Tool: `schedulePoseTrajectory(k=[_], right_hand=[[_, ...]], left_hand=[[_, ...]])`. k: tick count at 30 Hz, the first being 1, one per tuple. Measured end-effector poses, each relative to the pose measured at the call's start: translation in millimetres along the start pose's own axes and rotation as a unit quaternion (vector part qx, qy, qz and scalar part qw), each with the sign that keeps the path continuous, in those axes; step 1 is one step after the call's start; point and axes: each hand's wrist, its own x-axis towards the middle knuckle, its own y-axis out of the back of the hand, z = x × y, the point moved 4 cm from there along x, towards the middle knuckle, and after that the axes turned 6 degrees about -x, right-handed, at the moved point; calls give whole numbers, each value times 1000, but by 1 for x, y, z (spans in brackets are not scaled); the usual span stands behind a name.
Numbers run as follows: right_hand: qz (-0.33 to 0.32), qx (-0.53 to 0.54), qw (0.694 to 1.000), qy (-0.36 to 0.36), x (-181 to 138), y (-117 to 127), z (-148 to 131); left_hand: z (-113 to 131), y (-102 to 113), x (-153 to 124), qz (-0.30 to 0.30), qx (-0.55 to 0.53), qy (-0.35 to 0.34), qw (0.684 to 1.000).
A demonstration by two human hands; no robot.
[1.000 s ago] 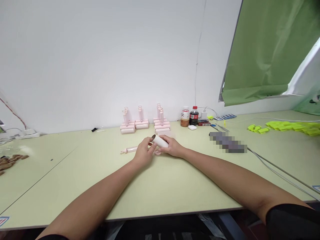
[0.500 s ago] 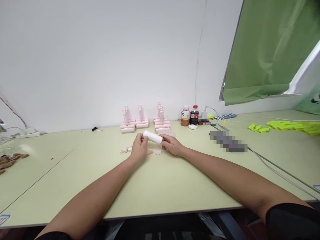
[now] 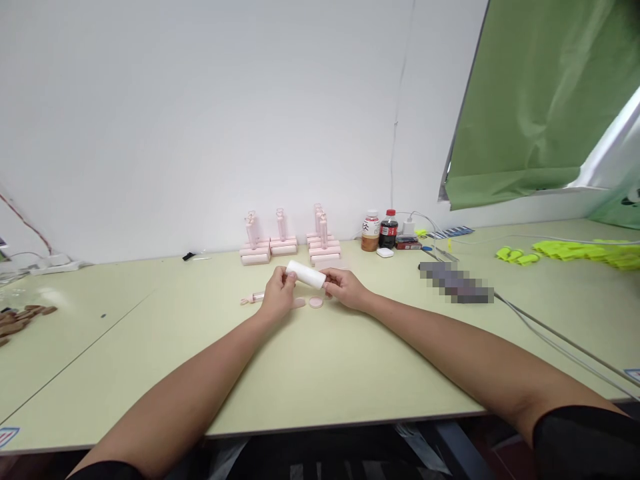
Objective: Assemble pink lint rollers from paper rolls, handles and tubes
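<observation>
1. I note the left hand (image 3: 279, 297) gripping one end of the roll (image 3: 305, 274), the right hand (image 3: 345, 290) pinching the other; it sits just above the table (image 3: 320, 373).
2. A disc (image 3: 315, 303) lies on the table beneath the roll.
3. Stands (image 3: 283, 243) and bottles (image 3: 387, 231) line the wall (image 3: 200, 133).

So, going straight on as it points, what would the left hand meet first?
The left hand grips the white cylindrical roll; beyond it, probably the rightmost stack of pink plastic blocks, though depth is unclear.
</observation>
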Motion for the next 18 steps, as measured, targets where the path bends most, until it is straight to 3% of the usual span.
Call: schedulePoseTrajectory(k=[10, 14, 18], right_hand=[[-6, -16, 1000, 3, -1, 2, -2], [14, -4, 1000, 4, -1, 5, -2], [1, 20, 997, -70, 0, 2, 3]], left_hand=[[6, 2, -1, -22, 13, -4, 1000], [11, 3, -1, 3, 15, -26, 1000], [13, 3, -2, 21, 14, -22, 999]])
